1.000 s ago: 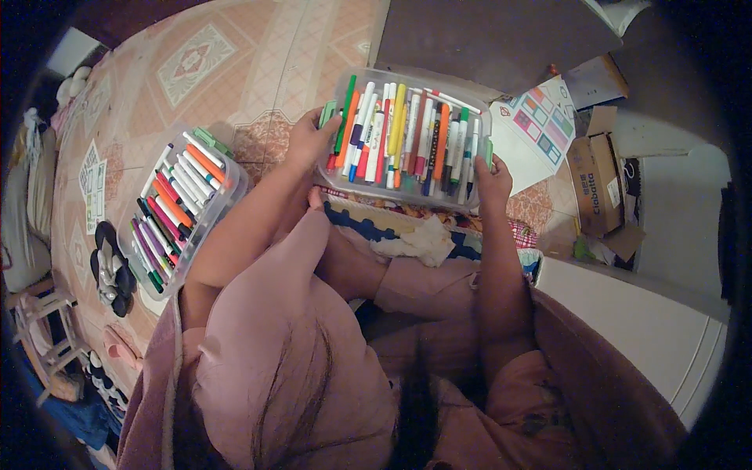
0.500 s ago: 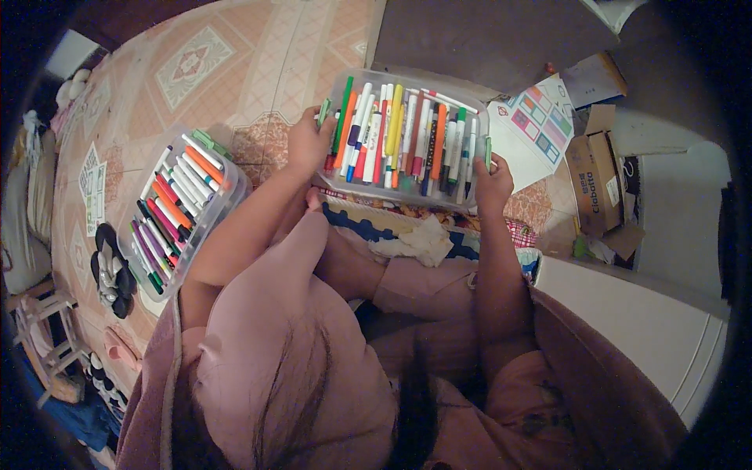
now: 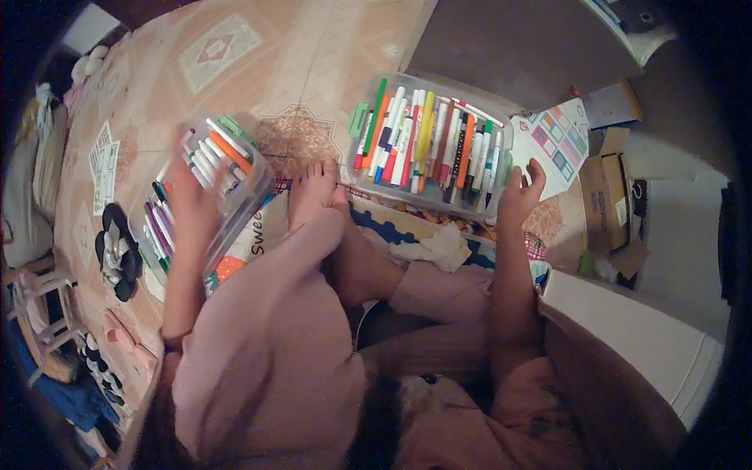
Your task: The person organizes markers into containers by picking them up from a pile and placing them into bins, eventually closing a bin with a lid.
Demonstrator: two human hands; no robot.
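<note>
Head view: left hand (image 3: 194,200) is blurring over the left marker box (image 3: 243,207), grip can't tell. Right hand (image 3: 523,192) is hanging loose, fingers parted, gripping nothing, near right marker box (image 3: 427,200). Boxes are sitting either side of the bare foot (image 3: 313,192).

I log markers (image 3: 428,141) in the left bin (image 3: 249,197), left hand (image 3: 194,197) over it, sandals (image 3: 116,252) leftward; and in the front bin (image 3: 429,201), ahead-right of the feet (image 3: 313,190), right hand (image 3: 522,194) beside it, sheet (image 3: 554,146) and carton (image 3: 606,205) rightward.
</note>
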